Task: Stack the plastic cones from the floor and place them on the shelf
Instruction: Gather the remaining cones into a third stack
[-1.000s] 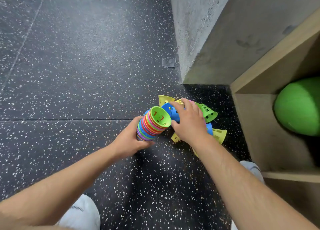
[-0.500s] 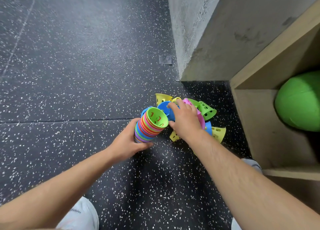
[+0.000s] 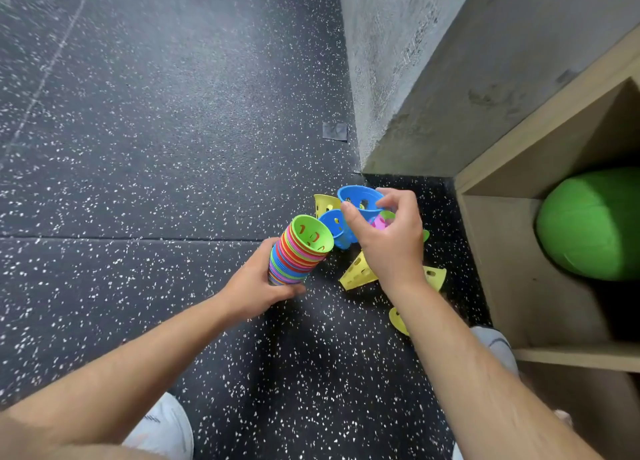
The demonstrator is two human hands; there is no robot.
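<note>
Now: multicol. cone stack [image 3: 294,259], green-topped; blue cone [image 3: 358,200] perf'd.

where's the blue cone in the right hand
Head view, right of centre: the blue cone is pinched in the right hand, over the loose cones, right of the stack in the left hand.

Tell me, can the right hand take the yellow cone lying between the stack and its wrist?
Probably not yet: the right hand pinches a blue cone, so its fingers are occupied. The yellow cone itself lies uncovered on the floor, close by; nothing else blocks it.
</note>
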